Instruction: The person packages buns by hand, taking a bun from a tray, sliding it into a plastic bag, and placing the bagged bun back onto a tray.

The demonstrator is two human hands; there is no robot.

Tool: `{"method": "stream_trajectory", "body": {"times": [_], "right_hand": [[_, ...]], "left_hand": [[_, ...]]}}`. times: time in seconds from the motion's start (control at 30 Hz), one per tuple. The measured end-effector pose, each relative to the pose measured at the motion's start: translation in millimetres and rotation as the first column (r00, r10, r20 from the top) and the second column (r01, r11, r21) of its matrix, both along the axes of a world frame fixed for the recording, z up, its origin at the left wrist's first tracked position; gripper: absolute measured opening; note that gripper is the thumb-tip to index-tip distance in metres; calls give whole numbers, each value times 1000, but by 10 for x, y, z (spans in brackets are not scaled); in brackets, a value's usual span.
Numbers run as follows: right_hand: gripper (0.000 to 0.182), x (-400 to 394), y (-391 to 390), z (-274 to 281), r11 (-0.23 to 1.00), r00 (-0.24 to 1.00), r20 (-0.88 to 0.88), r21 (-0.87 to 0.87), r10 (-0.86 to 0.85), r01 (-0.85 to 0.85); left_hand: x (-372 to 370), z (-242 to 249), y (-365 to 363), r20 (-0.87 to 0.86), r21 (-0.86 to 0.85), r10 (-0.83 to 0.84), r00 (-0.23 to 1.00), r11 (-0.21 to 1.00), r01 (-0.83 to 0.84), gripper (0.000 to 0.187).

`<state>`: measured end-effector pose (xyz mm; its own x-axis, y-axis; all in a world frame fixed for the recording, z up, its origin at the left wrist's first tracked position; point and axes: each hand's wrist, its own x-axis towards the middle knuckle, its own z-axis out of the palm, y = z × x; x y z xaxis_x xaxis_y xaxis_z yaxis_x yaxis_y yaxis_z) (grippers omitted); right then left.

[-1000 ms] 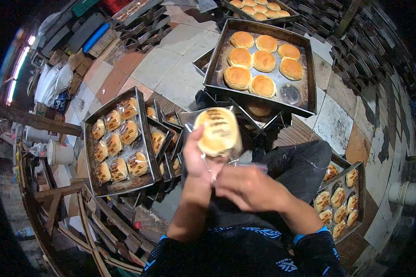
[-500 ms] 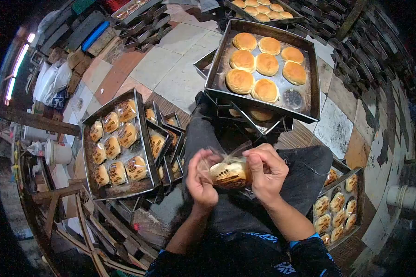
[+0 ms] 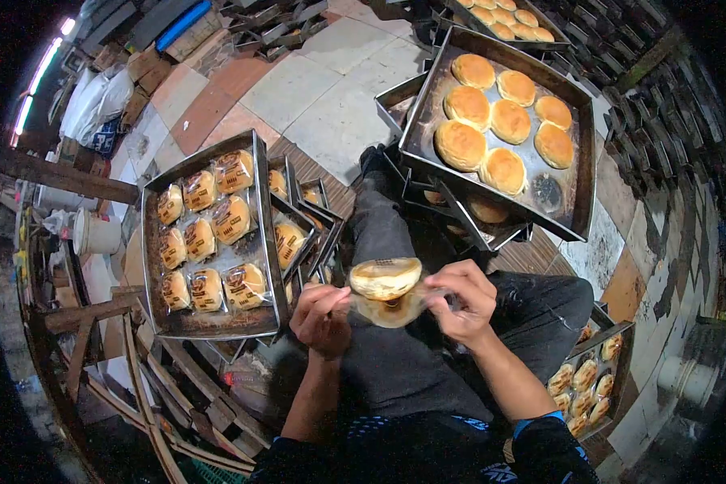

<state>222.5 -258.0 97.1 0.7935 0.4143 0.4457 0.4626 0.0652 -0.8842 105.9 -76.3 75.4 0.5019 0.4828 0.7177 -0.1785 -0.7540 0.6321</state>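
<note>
While pinching bag around bun with left hand at eight o'clock and right hand at four, suspends both between, presumably to pull bag taut.

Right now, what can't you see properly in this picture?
In the head view:
Bagged bun between left hand and right hand: blurred, its print unreadable.
Lower buns: partly hidden by the big tray stacked above them.
Far buns: some cut off by the top edge.

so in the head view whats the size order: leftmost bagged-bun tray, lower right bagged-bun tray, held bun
1. Leftmost bagged-bun tray
2. Lower right bagged-bun tray, partly hidden
3. Held bun
</note>
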Motion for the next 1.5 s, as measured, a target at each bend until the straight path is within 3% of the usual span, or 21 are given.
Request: {"method": "stream_trajectory", "body": {"times": [0.13, 0.2, 0.23, 0.27, 0.33, 0.4, 0.43, 0.53, 0.6, 0.67, 0.7, 0.8, 0.9, 1.03, 1.13, 1.2, 1.23, 1.27, 1.33, 1.43, 1.5], "right_hand": [[8, 238, 355, -87, 994, 916, 389, -9, -93, 105], [8, 395, 594, -55, 985, 943, 296, -35, -151, 169], [13, 446, 565, -17, 961, 950, 176, -57, -258, 271], [19, 498, 537, 14, 927, 931, 57, -89, -361, 365], [32, 184, 379, -201, 916, 922, 0, -117, -387, 385], [38, -255, 117, -484, 921, 896, -259, -247, -361, 300], [40, -489, 13, -536, 907, 815, -439, -353, -379, 231], [37, -783, -345, -883, 856, 683, -655, -510, -325, -82], [31, -575, -440, -579, 846, 907, -317, -529, -277, 74], [19, -337, -398, -124, 868, 922, -218, -458, -321, 194], [4, -221, -335, 93, 926, 995, -32, -370, -99, 81], [46, -170, 111, 484, 887, 959, 161, -439, 234, -143], [59, 11, 204, 241, 794, 925, -205, -474, 320, -380], [53, 592, -306, 203, 922, 939, -343, -370, -22, -113], [37, 1051, -803, 173, 937, 661, -685, -97, -308, 336], [25, 1320, -1120, 362, 726, 764, -152, -469, -627, 502], [26, 1427, -1304, 263, 398, 657, 355, -575, -665, 714], [26, 1414, -1462, 161, 392, 654, 360, -577, -665, 716], [19, 1269, -1580, 151, 267, 403, 766, -306, -501, 914], [9, 527, -1454, 8, 760, 961, 69, -598, -268, 255], [11, 94, -1340, -215, 774, 998, -49, -630, 36, -59]], "left_hand": [[286, -16, -87, -69, -13, -81, 994, 997, 80, 9], [500, 49, -55, -102, -48, 14, 995, 999, -19, 8], [524, 84, -30, -69, -389, 103, 992, 913, -121, 5], [448, 75, 68, -110, -656, 0, 994, 751, -73, 6], [95, 255, 27, -444, -661, -139, 885, 718, -219, 7], [-286, 152, -108, -232, -807, -211, 950, 587, -66, 10], [-450, 75, -204, -245, -809, -228, 942, 584, -69, 10], [-745, -10, -412, -515, -258, -24, 857, 958, -129, 9], [-853, 82, -425, -426, -175, 67, 902, 972, -154, 9], [-924, 173, -340, -430, -355, 29, 902, 913, -199, 11], [-728, 387, -271, -417, -455, 3, 909, 865, -212, 13], [-261, 558, -5, -479, -653, -155, 864, 721, -232, 18], [121, 525, 57, -407, -785, -249, 879, 587, -197, 24], [357, 413, -97, -271, -831, -297, 915, 552, -67, 25], [593, 242, -594, -323, -767, -503, 801, 635, 89, 18], [689, 125, -936, -600, -577, -595, 535, 785, 226, 27], [701, -104, -1073, -681, -301, -502, 533, 856, 420, 28], [658, -333, -1102, -677, -307, -508, 532, 852, 424, 28], [602, -572, -1126, -878, -335, -462, 127, 781, 527, 30], [518, -476, -987, -790, -451, -598, 132, 714, 535, 21], [487, -463, -984, -715, -512, -692, 102, 616, 598, 19]]}}
